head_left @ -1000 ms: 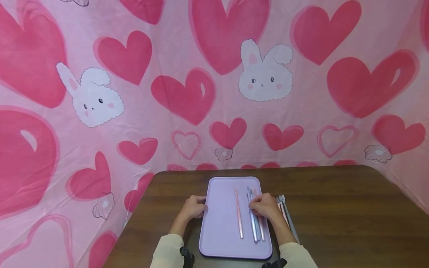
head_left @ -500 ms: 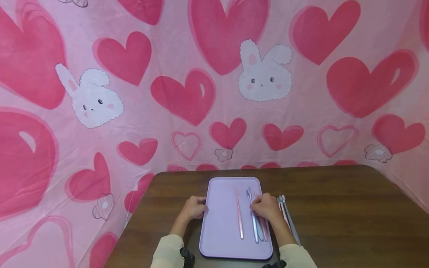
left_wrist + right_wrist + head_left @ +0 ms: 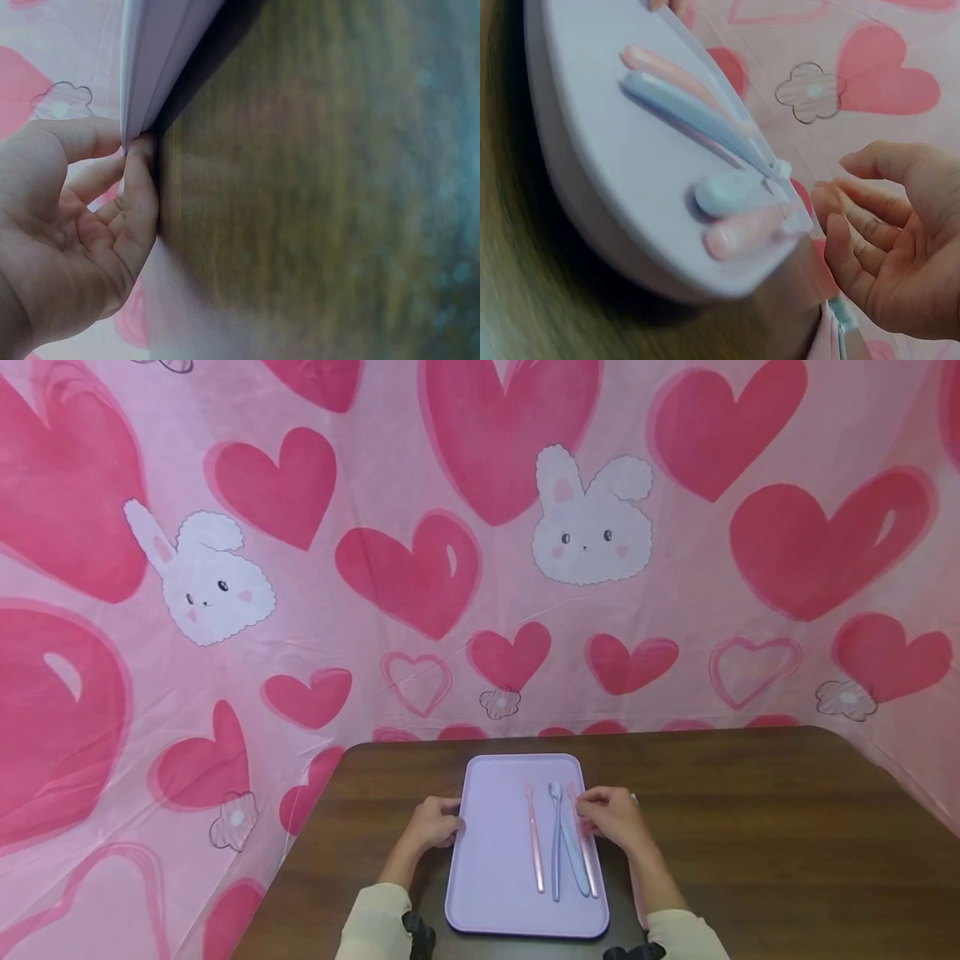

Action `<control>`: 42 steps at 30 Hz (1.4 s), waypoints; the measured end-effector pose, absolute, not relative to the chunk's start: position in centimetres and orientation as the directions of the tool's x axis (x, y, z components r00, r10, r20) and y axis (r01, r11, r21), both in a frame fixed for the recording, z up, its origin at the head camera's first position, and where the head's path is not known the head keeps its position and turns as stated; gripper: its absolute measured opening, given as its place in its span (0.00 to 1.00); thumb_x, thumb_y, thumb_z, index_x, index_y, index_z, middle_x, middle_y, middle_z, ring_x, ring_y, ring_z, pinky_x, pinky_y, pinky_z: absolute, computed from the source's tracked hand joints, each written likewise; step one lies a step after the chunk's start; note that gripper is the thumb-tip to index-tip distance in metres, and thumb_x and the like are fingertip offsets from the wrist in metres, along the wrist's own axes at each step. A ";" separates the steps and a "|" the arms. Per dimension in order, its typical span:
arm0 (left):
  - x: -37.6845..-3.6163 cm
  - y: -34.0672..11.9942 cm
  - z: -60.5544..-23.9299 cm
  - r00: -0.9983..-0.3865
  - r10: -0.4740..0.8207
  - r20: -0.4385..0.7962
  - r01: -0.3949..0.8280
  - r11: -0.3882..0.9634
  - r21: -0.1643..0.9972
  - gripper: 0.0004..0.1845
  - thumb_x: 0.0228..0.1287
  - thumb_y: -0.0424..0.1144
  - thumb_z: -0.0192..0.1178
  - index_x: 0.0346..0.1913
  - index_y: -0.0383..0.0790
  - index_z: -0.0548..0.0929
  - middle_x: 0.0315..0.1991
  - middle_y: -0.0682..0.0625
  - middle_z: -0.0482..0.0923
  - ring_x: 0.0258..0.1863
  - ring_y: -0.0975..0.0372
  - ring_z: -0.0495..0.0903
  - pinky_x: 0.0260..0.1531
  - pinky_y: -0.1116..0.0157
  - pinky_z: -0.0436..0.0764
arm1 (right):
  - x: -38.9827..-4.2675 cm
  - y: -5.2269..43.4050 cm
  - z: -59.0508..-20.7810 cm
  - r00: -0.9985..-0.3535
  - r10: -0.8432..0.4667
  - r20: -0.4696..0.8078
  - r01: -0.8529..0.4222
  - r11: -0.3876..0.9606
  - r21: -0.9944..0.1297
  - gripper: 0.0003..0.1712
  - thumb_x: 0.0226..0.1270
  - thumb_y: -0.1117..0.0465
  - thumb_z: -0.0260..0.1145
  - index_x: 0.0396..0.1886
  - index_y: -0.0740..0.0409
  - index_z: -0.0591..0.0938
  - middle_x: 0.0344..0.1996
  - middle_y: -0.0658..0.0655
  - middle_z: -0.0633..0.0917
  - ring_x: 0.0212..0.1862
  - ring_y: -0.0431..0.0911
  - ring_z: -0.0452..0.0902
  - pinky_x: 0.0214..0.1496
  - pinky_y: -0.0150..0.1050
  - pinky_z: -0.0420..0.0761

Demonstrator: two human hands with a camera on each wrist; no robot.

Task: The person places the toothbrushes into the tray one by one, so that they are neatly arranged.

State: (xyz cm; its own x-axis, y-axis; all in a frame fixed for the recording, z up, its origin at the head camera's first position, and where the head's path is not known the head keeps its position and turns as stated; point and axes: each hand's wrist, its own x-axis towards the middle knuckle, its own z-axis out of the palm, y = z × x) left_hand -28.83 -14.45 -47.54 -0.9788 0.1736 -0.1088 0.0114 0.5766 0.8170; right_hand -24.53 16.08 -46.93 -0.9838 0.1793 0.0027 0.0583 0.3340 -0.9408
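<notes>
The left hand pinches the tray's left rim, thumb on top and fingers curled beneath it. The right hand hangs just off the tray's right edge with fingers loosely bent and released, gripping nothing. The lilac tray lies on the brown table and holds four toothbrushes side by side: a pink one, two blue ones crossing near their heads, and another pink one at the right; behind stands a heart-and-bunny backdrop.
</notes>
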 end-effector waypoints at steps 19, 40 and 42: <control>-28.8 -14.5 -47.9 -0.981 0.161 -0.105 0.009 0.583 0.812 0.28 0.61 0.33 0.63 0.66 0.32 0.78 0.31 0.42 0.82 0.16 0.62 0.73 0.23 0.67 0.82 | -23.5 19.2 -46.7 -0.985 0.167 -0.049 0.090 0.253 -0.963 0.18 0.67 0.66 0.63 0.51 0.76 0.81 0.30 0.54 0.89 0.27 0.41 0.82 0.31 0.34 0.82; -28.7 -14.4 -47.6 -0.982 0.162 -0.097 0.015 0.581 0.814 0.28 0.61 0.33 0.64 0.66 0.31 0.78 0.45 0.36 0.85 0.21 0.60 0.77 0.30 0.61 0.87 | -22.9 22.0 -46.4 -0.982 0.173 -0.078 0.121 0.253 -0.960 0.21 0.68 0.66 0.63 0.54 0.79 0.78 0.26 0.52 0.87 0.27 0.39 0.82 0.30 0.32 0.82; -28.7 -14.5 -47.6 -0.982 0.166 -0.094 0.020 0.581 0.813 0.28 0.62 0.33 0.64 0.66 0.31 0.78 0.48 0.34 0.85 0.22 0.59 0.78 0.31 0.60 0.88 | -22.9 22.3 -46.6 -0.980 0.177 -0.087 0.130 0.254 -0.958 0.21 0.69 0.65 0.63 0.54 0.79 0.78 0.26 0.52 0.87 0.27 0.39 0.81 0.31 0.33 0.82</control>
State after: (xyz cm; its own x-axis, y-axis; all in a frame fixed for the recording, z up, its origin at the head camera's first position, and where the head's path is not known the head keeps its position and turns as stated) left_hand -28.68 -14.45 -47.55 -0.9816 0.1660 -0.0941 0.0204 0.5814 0.8133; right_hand -22.91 22.34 -46.61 -0.9804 0.1773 -0.0865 0.1304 0.2536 -0.9585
